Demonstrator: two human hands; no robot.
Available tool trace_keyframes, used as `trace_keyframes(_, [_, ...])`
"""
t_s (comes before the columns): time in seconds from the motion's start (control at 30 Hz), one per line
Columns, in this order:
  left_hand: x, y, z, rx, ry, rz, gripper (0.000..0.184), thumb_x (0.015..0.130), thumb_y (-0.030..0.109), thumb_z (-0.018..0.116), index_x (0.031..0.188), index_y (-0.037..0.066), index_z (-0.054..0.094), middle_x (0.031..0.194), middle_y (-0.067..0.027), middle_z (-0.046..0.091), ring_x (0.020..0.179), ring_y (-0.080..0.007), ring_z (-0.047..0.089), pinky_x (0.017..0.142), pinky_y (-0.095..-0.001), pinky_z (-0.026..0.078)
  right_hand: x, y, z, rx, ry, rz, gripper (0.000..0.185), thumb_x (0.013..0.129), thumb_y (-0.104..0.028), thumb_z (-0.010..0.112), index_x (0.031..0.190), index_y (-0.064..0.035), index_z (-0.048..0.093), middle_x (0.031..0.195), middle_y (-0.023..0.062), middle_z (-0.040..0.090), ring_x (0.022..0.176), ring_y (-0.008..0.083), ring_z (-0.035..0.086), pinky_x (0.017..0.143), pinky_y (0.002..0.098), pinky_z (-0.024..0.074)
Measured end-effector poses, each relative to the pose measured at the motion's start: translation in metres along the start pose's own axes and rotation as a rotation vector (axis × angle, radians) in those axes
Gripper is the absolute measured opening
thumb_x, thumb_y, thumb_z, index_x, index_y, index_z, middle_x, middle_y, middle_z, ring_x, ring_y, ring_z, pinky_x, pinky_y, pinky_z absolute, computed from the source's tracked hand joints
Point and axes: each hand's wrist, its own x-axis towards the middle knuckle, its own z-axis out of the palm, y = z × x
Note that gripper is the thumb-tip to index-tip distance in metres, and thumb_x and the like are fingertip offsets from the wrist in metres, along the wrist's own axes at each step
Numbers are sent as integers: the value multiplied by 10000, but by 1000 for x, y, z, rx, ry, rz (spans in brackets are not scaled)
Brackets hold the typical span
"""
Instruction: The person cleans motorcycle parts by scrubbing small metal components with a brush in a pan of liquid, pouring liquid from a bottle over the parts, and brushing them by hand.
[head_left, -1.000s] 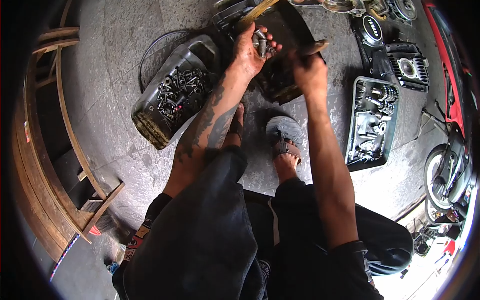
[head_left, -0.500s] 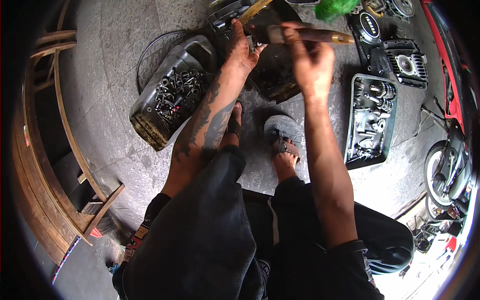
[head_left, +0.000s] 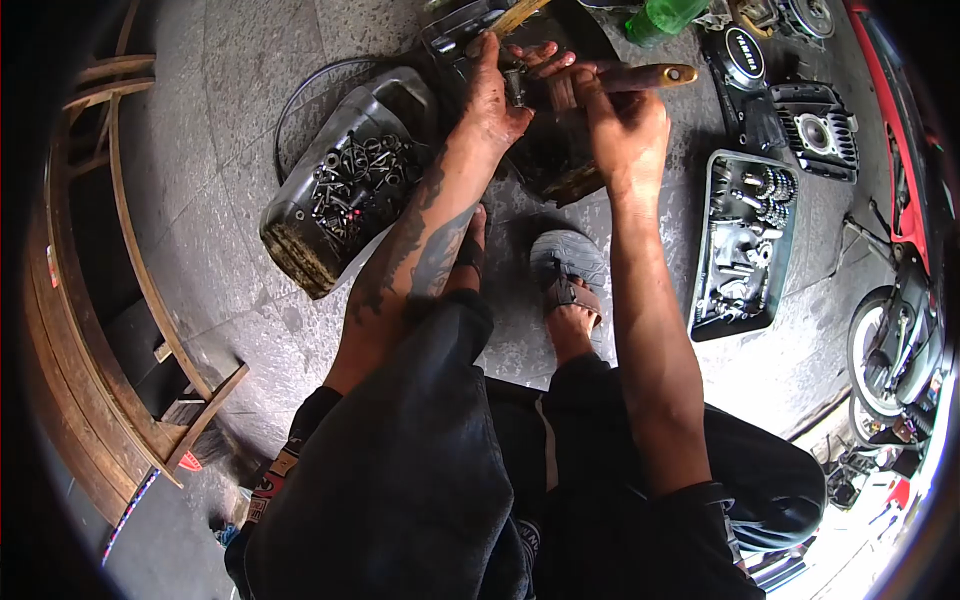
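Note:
My right hand [head_left: 632, 135] is closed around the brown handle of a paintbrush [head_left: 655, 77]; the rounded handle end points right. Its bristle end, to the left, reaches my left hand [head_left: 488, 112]. Dirty and wet-looking, that hand holds a small metal bolt-like part [head_left: 516, 88] between thumb and fingers. Both hands are above a dark cut-open container [head_left: 570, 185] with a grimy rim. To the left lies another cut container [head_left: 285, 250], full of loose bolts and nuts [head_left: 350, 190]. A yellowish wooden stick [head_left: 515, 18] leans at the top, beyond my left fingers.
On the right stands a tray [head_left: 707, 245] of gears and metal parts. Behind it lie a Yamaha engine cover [head_left: 742, 55], a finned cylinder part [head_left: 815, 130] and a green bottle [head_left: 660, 20]. A wooden bench [head_left: 130, 400] is at the left, a motorcycle [head_left: 900, 330] at the right.
The brush has shifted slightly, its handle end now nearer and tilted up a little. My left fingers have opened out more, showing the small metal part.

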Motion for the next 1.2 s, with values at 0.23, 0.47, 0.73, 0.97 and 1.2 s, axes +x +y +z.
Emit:
trace_keyframes(0.23, [-6,-7,13,344,124,62,527,872,624,298,911,129,475,905,-157,629,652,-282,651,456,-321,514,18,-11,1,227,-81,-90,304,757,-308,678,889,-36,649,806,162,662,800,293,653,733,342,494])
trace_keyframes(0.47, [-23,0,20,649,236,100,544,880,615,306,1013,117,480,816,-72,612,485,-145,494,397,-248,384,40,-15,-18,-170,-285,-66,368,786,-337,652,932,1,656,820,129,670,751,172,643,689,292,490])
trace_keyframes(0.73, [-21,3,24,685,-137,321,521,905,588,266,943,114,479,788,-49,603,378,-114,386,307,-224,248,49,-28,-23,-272,-288,-56,388,786,-321,651,960,26,647,838,127,668,760,154,632,676,271,491])
trace_keyframes(0.97, [-23,11,21,703,-200,272,509,901,598,266,914,141,491,859,-15,607,501,-68,440,332,-203,268,46,-13,-17,-182,-264,128,466,741,-357,669,955,56,640,874,159,666,792,186,639,725,285,478])
trace_keyframes(1.2, [-21,8,25,720,99,258,486,909,575,285,916,128,478,736,-22,603,430,-95,374,330,-206,266,44,6,-7,-163,-140,17,339,738,-332,633,865,-20,670,796,177,661,800,313,651,750,358,490])
